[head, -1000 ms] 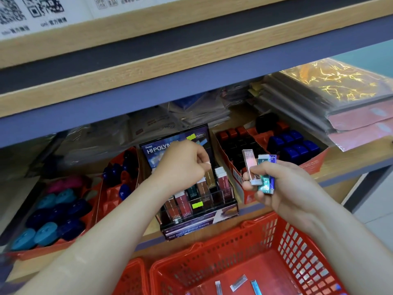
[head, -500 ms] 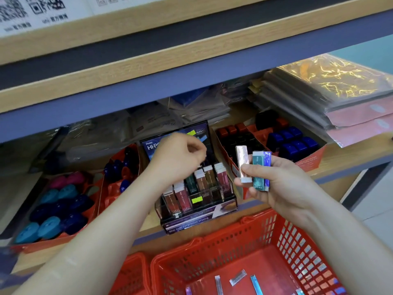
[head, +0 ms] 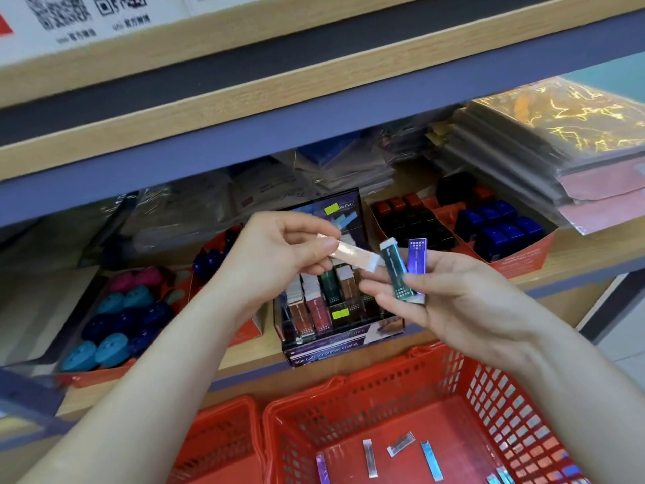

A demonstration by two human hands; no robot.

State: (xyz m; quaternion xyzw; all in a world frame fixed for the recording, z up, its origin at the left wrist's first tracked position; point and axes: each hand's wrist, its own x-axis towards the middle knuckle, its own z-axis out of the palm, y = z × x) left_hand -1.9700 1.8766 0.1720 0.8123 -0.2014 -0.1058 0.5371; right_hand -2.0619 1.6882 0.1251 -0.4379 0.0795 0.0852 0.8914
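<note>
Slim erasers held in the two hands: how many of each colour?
Pink metallic slim eraser: 1, pinched by left hand
Dark green metallic slim eraser: 1, in right hand
Blue-violet metallic slim eraser: 1, in right hand
Total: 3

Shop, stationery aisle. An open wooden shelf with blue-grey edging runs behind the fingers. A higher level above them carries a printed sign with QR codes.

Directly behind the fingers: black retail display box stocked with rows of slim erasers; front strip reads "Slim body for precise erasing".

Left and right of the fingers: orange cartons of identical small blue, teal and pink goods.

Above and right: stacked film-wrapped sheets.

Below the fingers: 2 red plastic shopping baskets, loose erasers in the nearer one.
</note>
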